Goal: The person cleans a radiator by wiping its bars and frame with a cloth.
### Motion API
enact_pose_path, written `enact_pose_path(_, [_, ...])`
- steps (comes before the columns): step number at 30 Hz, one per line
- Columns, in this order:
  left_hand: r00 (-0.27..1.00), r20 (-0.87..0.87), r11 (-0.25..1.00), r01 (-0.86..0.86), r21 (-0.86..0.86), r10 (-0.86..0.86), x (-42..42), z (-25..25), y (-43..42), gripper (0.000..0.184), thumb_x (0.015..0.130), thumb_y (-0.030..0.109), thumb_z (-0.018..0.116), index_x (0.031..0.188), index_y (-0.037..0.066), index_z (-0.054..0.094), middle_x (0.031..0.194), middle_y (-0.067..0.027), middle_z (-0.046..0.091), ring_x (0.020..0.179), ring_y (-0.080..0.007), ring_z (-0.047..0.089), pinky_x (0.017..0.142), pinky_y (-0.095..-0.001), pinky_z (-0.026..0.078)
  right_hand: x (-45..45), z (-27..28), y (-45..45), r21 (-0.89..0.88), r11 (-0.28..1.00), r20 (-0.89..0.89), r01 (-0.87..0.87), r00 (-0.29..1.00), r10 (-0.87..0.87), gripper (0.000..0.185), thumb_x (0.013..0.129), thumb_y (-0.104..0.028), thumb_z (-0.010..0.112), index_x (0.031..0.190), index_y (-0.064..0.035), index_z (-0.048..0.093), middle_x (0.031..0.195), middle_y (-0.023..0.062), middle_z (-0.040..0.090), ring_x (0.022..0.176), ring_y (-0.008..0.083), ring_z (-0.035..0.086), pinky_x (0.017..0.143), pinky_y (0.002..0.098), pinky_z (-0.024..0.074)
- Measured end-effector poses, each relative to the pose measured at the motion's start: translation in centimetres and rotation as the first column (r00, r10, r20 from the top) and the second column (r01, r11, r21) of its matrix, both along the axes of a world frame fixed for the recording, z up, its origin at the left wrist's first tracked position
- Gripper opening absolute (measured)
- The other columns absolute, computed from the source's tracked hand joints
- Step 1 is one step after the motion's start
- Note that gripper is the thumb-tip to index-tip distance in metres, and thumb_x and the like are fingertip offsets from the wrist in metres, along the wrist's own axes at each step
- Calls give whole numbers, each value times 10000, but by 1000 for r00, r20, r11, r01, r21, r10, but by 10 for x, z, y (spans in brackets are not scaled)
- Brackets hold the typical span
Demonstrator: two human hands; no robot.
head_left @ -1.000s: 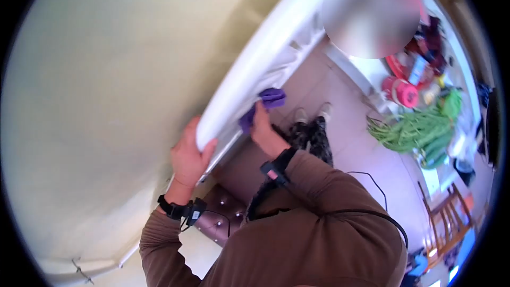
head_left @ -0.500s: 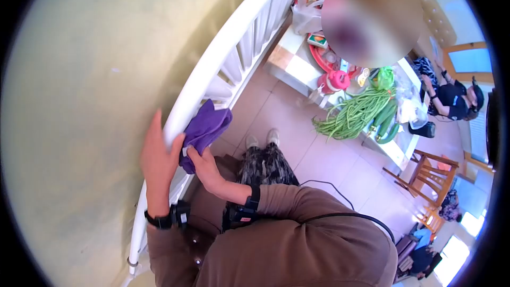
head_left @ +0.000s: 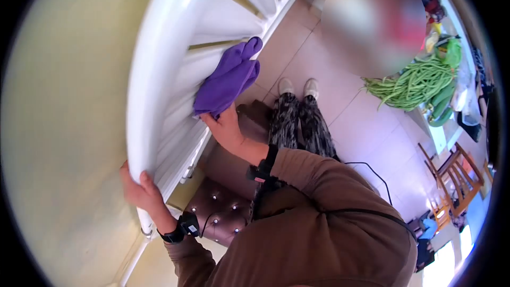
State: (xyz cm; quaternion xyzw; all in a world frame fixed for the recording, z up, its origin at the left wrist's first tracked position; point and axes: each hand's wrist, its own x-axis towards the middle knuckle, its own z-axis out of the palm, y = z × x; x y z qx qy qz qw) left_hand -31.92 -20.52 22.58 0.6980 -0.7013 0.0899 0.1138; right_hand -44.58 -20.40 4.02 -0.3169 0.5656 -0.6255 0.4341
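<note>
A white radiator (head_left: 146, 74) with upright fins stands along the wall, filling much of the left half of the view. My left hand (head_left: 141, 188) is closed round its rounded white end tube, the thumb on the near side and the fingers partly hidden behind. In my right hand (head_left: 226, 127) is a bunched purple cloth (head_left: 228, 77), pressed against the radiator's fins. The thumb lies at the cloth's lower edge; the other fingers are covered by the cloth.
Below the radiator is a brown tufted seat (head_left: 215, 210). To the right, a table bears green beans (head_left: 414, 85), cucumbers (head_left: 441, 107) and plastic bags. Beyond it stands a wooden chair (head_left: 457, 180). A black cable (head_left: 372, 167) runs by my side. A blurred disc hides the upper right.
My left hand has gone from spread beside the radiator to gripping it lower down. The purple cloth has moved from near the top tube onto the fins. My view has come closer to the radiator.
</note>
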Motion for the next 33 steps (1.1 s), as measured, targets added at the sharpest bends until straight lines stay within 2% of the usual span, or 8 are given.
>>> enact_pose_path(6, [990,56,990,-129,-62,133,3,-6,4,704,881,616,272,1025,-13,554,815,-158,587,745,-223,569,627,-317,444,5,-106,-8,89,995,190,-40,981,23,308,732,-81,659,1022,-37,565,1037,152,499,992,325,471,883,380,379])
enact_pose_path(8, [989,72,972,-110,-206,127,-1,-9,2,804,836,709,251,944,-26,557,773,-116,559,702,-208,540,601,-305,430,8,-153,-10,168,985,187,-37,982,5,263,754,-63,633,1007,-30,566,979,136,520,925,307,494,834,364,406])
enact_pose_path(12, [983,64,912,-135,-387,173,21,-14,5,933,798,762,240,1126,-56,548,953,-169,601,868,-241,568,707,-323,459,-10,-194,-25,235,968,309,-90,951,13,205,798,-101,606,982,-17,576,940,149,538,905,306,504,800,366,411])
enact_pose_path(14, [973,35,897,-194,-397,226,34,-10,11,969,788,769,250,1183,-76,512,1050,-194,587,940,-257,567,774,-333,459,-4,-221,-23,198,980,27,14,999,-20,205,814,-123,592,987,-12,579,953,155,545,923,318,495,836,380,391])
enact_pose_path(22, [938,-211,755,-348,-556,277,57,2,7,822,837,656,321,1144,-76,535,1046,-159,587,958,-231,540,782,-339,441,6,-241,-16,121,993,124,-16,992,1,214,805,-100,587,992,2,569,1048,184,511,1007,344,445,909,394,335])
enact_pose_path(25, [961,-196,771,-274,-575,195,68,7,5,732,878,579,337,1136,-75,539,1044,-160,585,949,-224,537,818,-326,423,8,-248,-16,21,999,111,27,993,-30,215,785,-74,595,984,4,574,1062,198,501,1018,351,436,912,399,331])
enact_pose_path(27, [974,-146,788,-225,-572,172,76,11,-1,628,916,482,365,1123,-85,540,1035,-156,590,944,-211,537,829,-301,415,12,-261,-16,-105,991,-63,88,993,-95,170,811,-63,593,964,11,575,906,98,564,810,201,531,723,314,424])
enact_pose_path(33, [999,18,849,-17,-528,31,63,-1,-14,461,914,373,477,1153,-10,569,1103,-146,605,1035,-189,553,903,-268,399,9,-243,-8,-15,1000,-32,-8,999,8,203,840,-109,572,1003,12,574,964,113,569,839,202,526,779,302,414])
